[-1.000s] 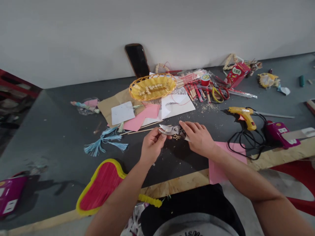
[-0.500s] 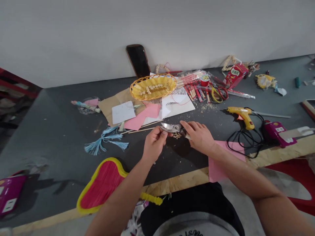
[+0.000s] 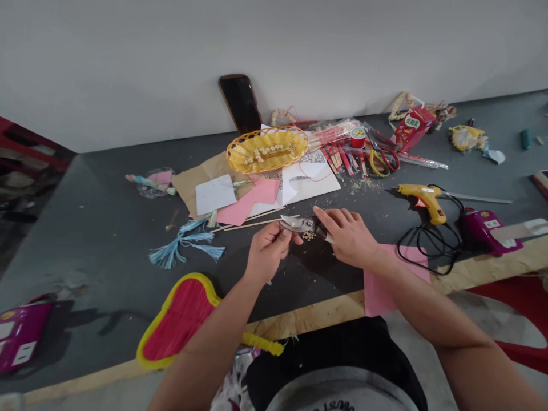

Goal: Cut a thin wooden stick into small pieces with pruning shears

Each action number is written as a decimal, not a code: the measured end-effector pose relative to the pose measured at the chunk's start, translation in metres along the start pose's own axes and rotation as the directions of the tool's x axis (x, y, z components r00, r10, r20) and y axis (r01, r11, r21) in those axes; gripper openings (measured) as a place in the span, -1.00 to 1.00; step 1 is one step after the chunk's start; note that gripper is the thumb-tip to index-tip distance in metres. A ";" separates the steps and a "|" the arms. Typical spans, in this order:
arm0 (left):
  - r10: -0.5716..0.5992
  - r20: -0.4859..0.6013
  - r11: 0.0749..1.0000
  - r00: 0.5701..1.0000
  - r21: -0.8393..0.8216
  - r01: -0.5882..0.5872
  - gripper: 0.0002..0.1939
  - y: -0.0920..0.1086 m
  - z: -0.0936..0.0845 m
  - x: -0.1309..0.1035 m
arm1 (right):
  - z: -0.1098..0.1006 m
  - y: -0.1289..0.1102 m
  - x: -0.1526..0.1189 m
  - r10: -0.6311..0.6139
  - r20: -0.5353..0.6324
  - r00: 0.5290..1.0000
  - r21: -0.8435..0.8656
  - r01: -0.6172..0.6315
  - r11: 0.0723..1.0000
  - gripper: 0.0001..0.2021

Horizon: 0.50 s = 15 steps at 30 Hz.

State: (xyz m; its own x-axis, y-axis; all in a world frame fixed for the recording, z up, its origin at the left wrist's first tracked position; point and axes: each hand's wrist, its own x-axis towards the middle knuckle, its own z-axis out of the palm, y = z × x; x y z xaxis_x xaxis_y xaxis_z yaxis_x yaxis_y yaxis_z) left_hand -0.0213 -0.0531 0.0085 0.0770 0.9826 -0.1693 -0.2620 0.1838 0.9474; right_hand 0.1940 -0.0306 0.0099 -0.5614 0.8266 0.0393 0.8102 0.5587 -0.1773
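Note:
My right hand (image 3: 349, 237) is wrapped round the handles of a pair of pruning shears (image 3: 299, 224), whose blades point left. At the blade tips my left hand (image 3: 268, 248) is closed in a pinch. A small pale piece seems to sit between its fingers and the blades, too small to make out. Just beneath the shears lies a little pile of pale cut bits (image 3: 309, 235). Two thin wooden sticks (image 3: 252, 222) rest on the table behind my left hand.
Behind are a yellow basket (image 3: 240, 162), pink paper (image 3: 244, 208), scissors (image 3: 379, 162) and a leaning phone (image 3: 240, 103). A glue gun (image 3: 423, 197) with its cord lies right. Blue tassels (image 3: 180, 242) and a red-and-yellow fan (image 3: 180, 322) are left. Wood edges the table's front (image 3: 317, 314).
The view has shifted slightly. Both hands stay at the same place, with the shears still in my right hand and my left fingers still at the blades.

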 end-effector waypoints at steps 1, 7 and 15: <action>-0.032 0.018 0.998 0.999 -0.045 0.033 -0.61 0.003 0.001 0.000 | 0.000 0.001 0.000 -0.010 -0.008 1.000 0.016 0.011 1.000 -0.16; -0.235 0.188 0.936 0.954 -0.220 0.274 -0.58 0.016 -0.005 0.002 | 0.002 0.005 0.000 -0.044 -0.033 0.998 0.121 0.048 0.991 -0.25; -0.339 0.313 0.888 0.887 -0.204 0.412 -0.62 0.018 -0.014 0.003 | 0.002 0.005 0.001 -0.050 0.027 0.998 0.085 0.047 0.995 -0.23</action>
State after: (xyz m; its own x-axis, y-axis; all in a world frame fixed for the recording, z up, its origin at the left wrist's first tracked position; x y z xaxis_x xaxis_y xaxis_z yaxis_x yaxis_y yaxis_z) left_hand -0.0392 -0.0464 0.0216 0.4587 0.8001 -0.3865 -0.3975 0.5738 0.7161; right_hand 0.1974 -0.0271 0.0067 -0.6055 0.7956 0.0212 0.7654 0.5894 -0.2584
